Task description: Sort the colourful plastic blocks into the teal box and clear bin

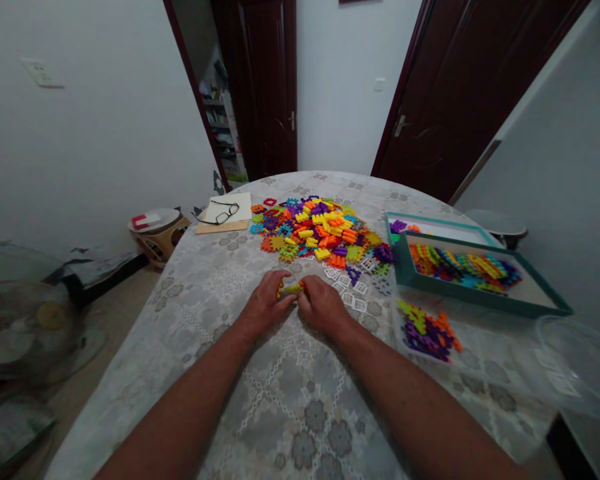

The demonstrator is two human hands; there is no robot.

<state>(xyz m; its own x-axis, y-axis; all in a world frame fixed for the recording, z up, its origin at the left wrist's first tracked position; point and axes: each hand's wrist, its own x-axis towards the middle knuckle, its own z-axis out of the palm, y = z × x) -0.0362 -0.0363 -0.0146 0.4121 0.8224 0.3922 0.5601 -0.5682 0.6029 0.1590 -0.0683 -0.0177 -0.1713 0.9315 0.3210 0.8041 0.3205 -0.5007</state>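
Observation:
My left hand (pixel 267 303) and my right hand (pixel 324 305) meet at the middle of the round table (pixel 220 267), both gripping a small yellow and orange plastic block piece (pixel 293 288) between the fingertips. Just beyond the hands lies a big pile of coloured interlocking blocks (pixel 316 230). Several white window-shaped pieces (pixel 351 288) lie right of my right hand.
A teal box (pixel 480 297) with coloured blocks sits at the right, a second teal tray (pixel 440 229) behind it. A small heap of purple, green and orange blocks (pixel 427 332) lies nearby. Glasses (pixel 221 213) rest on paper at the far left. A clear container (pixel 583 363) stands at the right edge.

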